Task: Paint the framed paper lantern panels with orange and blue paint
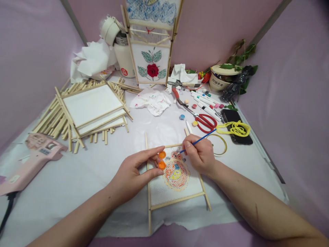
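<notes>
My right hand (199,153) grips a blue paintbrush (199,140), its tip against the upper part of a dotted painting on a white panel (164,197) framed with thin wooden sticks. The painting (177,175) shows a round orange-dotted figure with a yellow crescent and a blue patch. My left hand (140,168) holds a small open paint pot (161,166) of orange between thumb and fingers, over the panel's left side. Its flipped-up lid (161,154), also orange inside, is near the fingertips.
Stick-framed panels (94,104) lie on a pile of wooden sticks at left, near a pink glue gun (33,161). Behind stand a rose-decorated lantern frame (153,65) and a white bottle (124,56). Red-handled scissors (205,122), white markers (205,103) and a phone (238,132) lie right.
</notes>
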Action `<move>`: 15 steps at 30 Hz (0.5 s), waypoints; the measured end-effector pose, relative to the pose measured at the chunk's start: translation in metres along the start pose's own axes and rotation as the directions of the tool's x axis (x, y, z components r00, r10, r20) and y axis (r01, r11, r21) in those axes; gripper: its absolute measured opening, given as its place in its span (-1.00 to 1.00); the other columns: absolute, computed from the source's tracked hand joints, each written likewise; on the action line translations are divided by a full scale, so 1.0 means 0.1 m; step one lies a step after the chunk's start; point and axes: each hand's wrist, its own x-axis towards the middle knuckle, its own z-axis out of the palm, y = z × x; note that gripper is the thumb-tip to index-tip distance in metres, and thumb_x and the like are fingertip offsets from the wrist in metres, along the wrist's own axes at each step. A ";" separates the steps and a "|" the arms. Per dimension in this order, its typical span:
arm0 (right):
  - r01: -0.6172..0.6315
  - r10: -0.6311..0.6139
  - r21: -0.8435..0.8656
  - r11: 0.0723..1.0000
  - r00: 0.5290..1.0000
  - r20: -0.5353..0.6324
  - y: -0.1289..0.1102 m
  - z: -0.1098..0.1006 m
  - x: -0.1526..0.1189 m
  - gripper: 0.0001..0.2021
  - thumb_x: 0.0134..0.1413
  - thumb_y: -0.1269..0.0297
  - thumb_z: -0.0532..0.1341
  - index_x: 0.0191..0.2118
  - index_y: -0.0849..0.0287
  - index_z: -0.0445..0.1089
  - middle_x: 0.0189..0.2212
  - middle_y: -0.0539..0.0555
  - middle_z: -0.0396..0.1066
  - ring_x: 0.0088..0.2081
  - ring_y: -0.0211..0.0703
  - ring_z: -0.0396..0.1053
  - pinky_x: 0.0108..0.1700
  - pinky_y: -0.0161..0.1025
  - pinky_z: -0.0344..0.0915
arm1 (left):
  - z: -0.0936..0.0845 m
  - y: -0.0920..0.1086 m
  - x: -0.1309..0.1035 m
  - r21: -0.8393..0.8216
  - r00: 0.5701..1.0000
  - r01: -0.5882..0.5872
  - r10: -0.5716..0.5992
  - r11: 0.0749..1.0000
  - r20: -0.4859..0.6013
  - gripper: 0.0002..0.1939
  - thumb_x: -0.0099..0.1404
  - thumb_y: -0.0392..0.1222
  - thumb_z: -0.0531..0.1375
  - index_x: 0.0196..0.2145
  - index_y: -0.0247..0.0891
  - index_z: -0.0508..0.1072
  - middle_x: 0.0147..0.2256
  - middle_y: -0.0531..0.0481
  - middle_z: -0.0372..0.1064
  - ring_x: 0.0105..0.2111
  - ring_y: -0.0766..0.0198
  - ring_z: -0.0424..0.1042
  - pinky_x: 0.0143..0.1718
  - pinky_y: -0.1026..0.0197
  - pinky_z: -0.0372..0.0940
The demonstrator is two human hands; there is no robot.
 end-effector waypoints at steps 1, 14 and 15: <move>0.002 -0.001 -0.008 1.000 1.000 0.011 0.00 0.00 0.00 -0.75 0.22 0.36 0.02 -0.48 0.14 0.28 -0.63 -0.05 0.29 -0.58 -0.30 0.24 -0.49 -0.30 0.15 | 0.00 0.00 0.00 -0.002 1.000 -0.001 0.001 1.000 0.003 -0.50 0.18 -0.19 0.34 0.09 -0.04 0.46 -0.22 0.02 0.52 -0.20 0.21 0.48 -0.02 0.13 0.36; 0.217 -0.108 0.392 0.894 0.953 -0.283 0.01 0.05 -0.08 -0.78 0.23 0.32 0.02 -0.36 0.11 0.37 -0.55 0.02 0.36 -0.52 -0.20 0.32 -0.42 -0.16 0.26 | 0.00 0.02 -0.01 -0.006 1.000 -0.019 0.019 1.000 0.008 -0.50 0.17 -0.23 0.34 0.09 -0.08 0.46 -0.22 0.04 0.52 -0.20 0.24 0.48 -0.04 0.18 0.35; 0.243 -0.133 0.406 0.881 0.951 -0.280 0.01 0.06 -0.09 -0.79 0.23 0.31 0.03 -0.34 0.11 0.39 -0.53 0.03 0.38 -0.51 -0.20 0.34 -0.42 -0.16 0.27 | 0.00 0.02 0.00 -0.005 1.000 -0.024 0.024 1.000 0.011 -0.50 0.18 -0.23 0.34 0.09 -0.08 0.46 -0.22 0.03 0.52 -0.20 0.24 0.48 -0.03 0.18 0.34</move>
